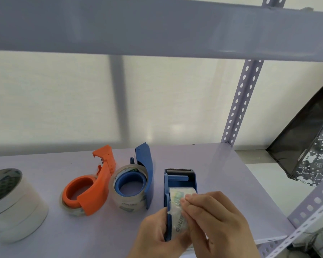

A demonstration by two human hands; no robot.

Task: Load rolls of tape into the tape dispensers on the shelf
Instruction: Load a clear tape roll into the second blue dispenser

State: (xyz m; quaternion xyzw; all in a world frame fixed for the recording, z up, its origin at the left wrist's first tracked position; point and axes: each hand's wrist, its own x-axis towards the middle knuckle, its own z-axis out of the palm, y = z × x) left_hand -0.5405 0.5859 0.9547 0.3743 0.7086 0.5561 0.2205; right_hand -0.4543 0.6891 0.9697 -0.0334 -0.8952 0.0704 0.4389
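Three tape dispensers lie on the lavender shelf, and the upright blue dispenser with its toothed cutter at the far end serves as the landmark here. A clear tape roll (printed with a brand name on its side) sits in that dispenser's cradle. The left hand grips the dispenser's near left wall, fingers curled round it. The right hand lies over the roll from the right, its fingertips pinching the tape at the top of the roll.

Just left of the landmark lies a second blue dispenser on its side, already carrying one clear roll round its blue hub. Further left of it lies the single orange dispenser, also on its side, with a clear roll under its ring. Far left of the landmark, well apart, stands a stack of white tape rolls; two or three, the seams are too faint to count surely.

To the right of the landmark, beyond the shelf's perforated upright post, one black bag with white bear prints leans.
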